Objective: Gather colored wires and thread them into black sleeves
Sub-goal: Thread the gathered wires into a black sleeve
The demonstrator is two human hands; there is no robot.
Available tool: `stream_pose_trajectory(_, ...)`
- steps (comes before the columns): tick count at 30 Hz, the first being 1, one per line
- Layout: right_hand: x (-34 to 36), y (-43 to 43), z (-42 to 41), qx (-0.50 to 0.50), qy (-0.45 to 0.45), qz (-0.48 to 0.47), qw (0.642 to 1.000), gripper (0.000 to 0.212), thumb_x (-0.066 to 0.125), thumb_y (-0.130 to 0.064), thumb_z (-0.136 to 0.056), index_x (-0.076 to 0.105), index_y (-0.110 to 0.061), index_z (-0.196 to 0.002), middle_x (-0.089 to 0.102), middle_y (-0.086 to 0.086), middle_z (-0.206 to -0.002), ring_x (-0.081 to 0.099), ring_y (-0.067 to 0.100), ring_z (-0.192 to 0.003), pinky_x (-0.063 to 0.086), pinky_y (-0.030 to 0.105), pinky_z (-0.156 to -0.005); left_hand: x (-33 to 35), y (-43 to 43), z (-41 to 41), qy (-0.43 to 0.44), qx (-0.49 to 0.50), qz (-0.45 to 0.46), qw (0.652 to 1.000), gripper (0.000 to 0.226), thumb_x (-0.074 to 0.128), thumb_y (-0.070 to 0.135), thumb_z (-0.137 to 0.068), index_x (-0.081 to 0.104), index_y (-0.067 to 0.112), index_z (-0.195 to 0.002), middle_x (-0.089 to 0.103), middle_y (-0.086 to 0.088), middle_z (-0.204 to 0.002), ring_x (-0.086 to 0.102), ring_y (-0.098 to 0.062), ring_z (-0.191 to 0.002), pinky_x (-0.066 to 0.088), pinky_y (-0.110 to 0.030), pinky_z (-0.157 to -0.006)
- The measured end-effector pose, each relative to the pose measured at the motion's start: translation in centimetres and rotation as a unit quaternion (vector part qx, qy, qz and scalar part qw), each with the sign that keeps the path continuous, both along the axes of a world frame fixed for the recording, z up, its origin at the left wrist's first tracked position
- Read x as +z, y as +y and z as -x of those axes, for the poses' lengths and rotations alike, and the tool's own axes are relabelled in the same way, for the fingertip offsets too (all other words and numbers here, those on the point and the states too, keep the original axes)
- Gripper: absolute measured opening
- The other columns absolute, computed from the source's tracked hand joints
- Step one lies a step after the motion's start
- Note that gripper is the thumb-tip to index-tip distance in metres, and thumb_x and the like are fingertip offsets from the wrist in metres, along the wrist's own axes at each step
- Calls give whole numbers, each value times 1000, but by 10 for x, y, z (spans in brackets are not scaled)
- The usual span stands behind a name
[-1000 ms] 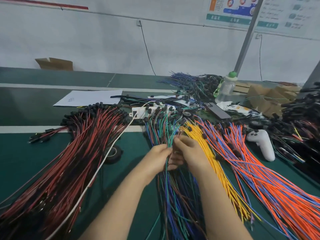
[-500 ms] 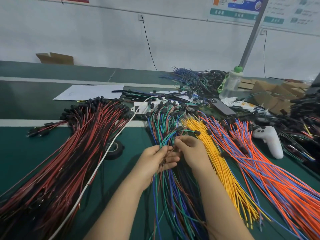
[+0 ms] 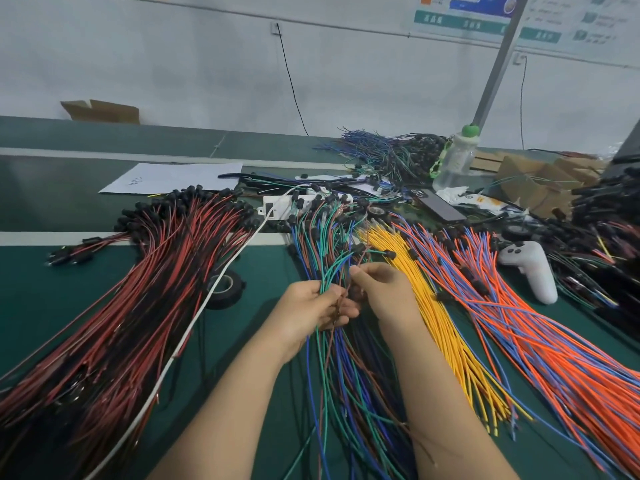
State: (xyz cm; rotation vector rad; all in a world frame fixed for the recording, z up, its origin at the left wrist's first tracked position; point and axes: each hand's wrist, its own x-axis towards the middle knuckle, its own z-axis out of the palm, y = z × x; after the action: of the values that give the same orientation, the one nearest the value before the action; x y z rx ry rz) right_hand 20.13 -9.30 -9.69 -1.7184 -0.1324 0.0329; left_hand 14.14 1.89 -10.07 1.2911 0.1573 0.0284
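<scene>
White game controller on green bench, right side. Black tape roll flat, left of centre. Clear bottle, green cap, upright near grey pole. Paper sheet, dark phone, white power strip further back. Cardboard box by wall.

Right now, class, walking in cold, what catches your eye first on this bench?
Fans of wire dominate: red and black wires on the left, yellow wires and orange and blue wires on the right. In the middle, the left hand and right hand grip green, blue and brown wires. A white controller lies far right.
</scene>
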Motion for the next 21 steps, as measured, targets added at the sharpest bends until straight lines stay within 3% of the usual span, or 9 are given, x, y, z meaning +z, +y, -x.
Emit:
stream_pose_trajectory(5,-2,0,-3,-24,-5,-21,999,13,65,-11,-89,60,-10,-76,57,-1,-59,51,5,-49,45,18,-51,-2,0,-2,-2,1,-25,1000,16,45,6,-98,55,3,-86,70,-6,-62,68,-10,-59,50,-15,-53)
stream_pose_trajectory(7,-2,2,-2,-20,-8,4,1000,11,67,-14,-87,58,-11,-91,61,4,-70,59,12,-58,52,27,-60,-3,-1,-3,1,10,-17,1000,17,47,7,-97,56,3,-84,70,-5,-63,68,-11,-60,51,-15,-53)
stream_pose_trajectory(9,-2,2,-1,-20,-25,45,998,24,68,-16,-86,51,-17,-103,63,7,-81,65,24,-73,53,38,-71,-4,-1,-4,5,21,-14,1000,17,50,8,-96,58,4,-82,68,-7,-67,68,-12,-60,51,-16,-53)
stream_pose_trajectory(12,4,0,2,4,-79,137,988,9,67,-20,-87,61,-16,-91,60,-3,-72,60,18,-68,48,31,-66,-4,-1,-4,-1,20,-27,999,16,50,10,-96,58,2,-85,66,-14,-72,68,-13,-60,52,-18,-54)
stream_pose_trajectory(15,9,-4,4,76,-20,134,988,20,68,-22,-87,69,-7,-74,62,0,-58,58,11,-50,52,24,-56,-4,-2,-2,-11,7,-51,999,15,47,7,-97,56,4,-85,68,-10,-70,70,-15,-61,54,-21,-56)
stream_pose_trajectory(17,11,-7,4,92,18,120,988,21,68,-20,-88,70,-2,-75,62,3,-57,56,8,-44,49,16,-50,-4,-3,-1,-10,-3,-77,997,15,47,9,-98,56,0,-90,67,-11,-76,70,-15,-63,55,-21,-58)
stream_pose_trajectory(21,6,-6,1,44,52,38,997,18,66,-14,-88,65,-4,-74,61,9,-70,56,22,-66,49,36,-70,-2,-3,1,-2,-8,-49,999,25,39,16,-101,57,3,-90,69,-7,-73,71,-14,-65,55,-18,-57)
